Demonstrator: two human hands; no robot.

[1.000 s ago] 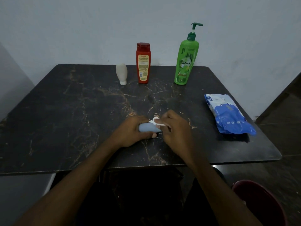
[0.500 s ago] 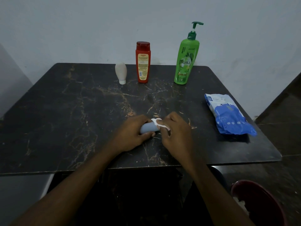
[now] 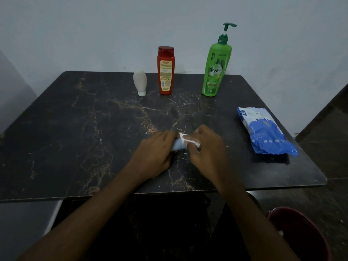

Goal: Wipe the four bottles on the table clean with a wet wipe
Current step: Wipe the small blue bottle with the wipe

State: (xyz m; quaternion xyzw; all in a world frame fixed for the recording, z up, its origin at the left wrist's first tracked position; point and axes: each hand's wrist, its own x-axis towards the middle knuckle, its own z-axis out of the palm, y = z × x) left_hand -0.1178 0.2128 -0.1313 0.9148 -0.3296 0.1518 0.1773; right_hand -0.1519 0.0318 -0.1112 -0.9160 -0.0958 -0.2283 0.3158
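Two hands meet above the near half of the table; the left hand curls round a small pale blue bottle held sideways; the right hand pinches a white wet wipe against its end; farther right lies a blue wipes pack; at the far edge stand a white bottle, a red bottle and a green pump bottle.

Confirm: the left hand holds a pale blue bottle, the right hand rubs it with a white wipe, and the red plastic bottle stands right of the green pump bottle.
No: the head view shows the red plastic bottle left of the green pump bottle. The left hand holds the pale blue bottle; the right hand rubs it with the white wipe.
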